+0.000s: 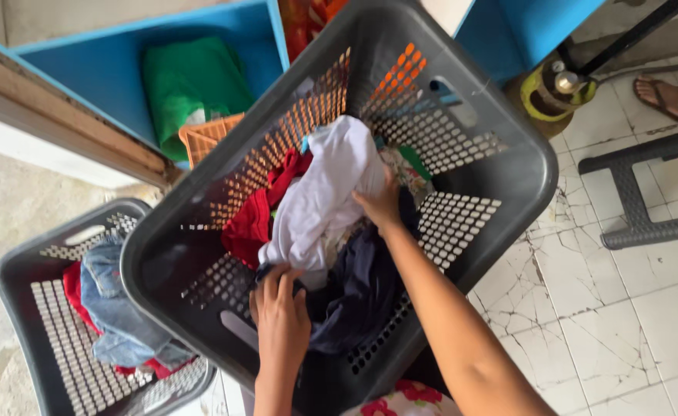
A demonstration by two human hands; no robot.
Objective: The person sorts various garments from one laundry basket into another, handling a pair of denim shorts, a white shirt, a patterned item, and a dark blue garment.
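Note:
A big grey laundry basket [508, 166] sits in front of me, holding a white garment [319, 192], a red cloth [250, 223] and a dark navy garment [362, 289]. My left hand [281, 312] reaches in at the near side and grips the lower edge of the white garment where it meets the navy one. My right hand [381, 204] is deeper in the basket, fingers closed on the white garment's far side.
A second grey basket [23, 300] at the lower left holds blue jeans [119, 316] and red cloth. Behind are a blue shelf [104, 69] with green fabric [192, 81] and an orange crate [208, 139]. Another person's sandalled foot [670, 96], a green-yellow gas cylinder [554, 88] and a grey stool [639, 192] are at the right on cracked white tiles.

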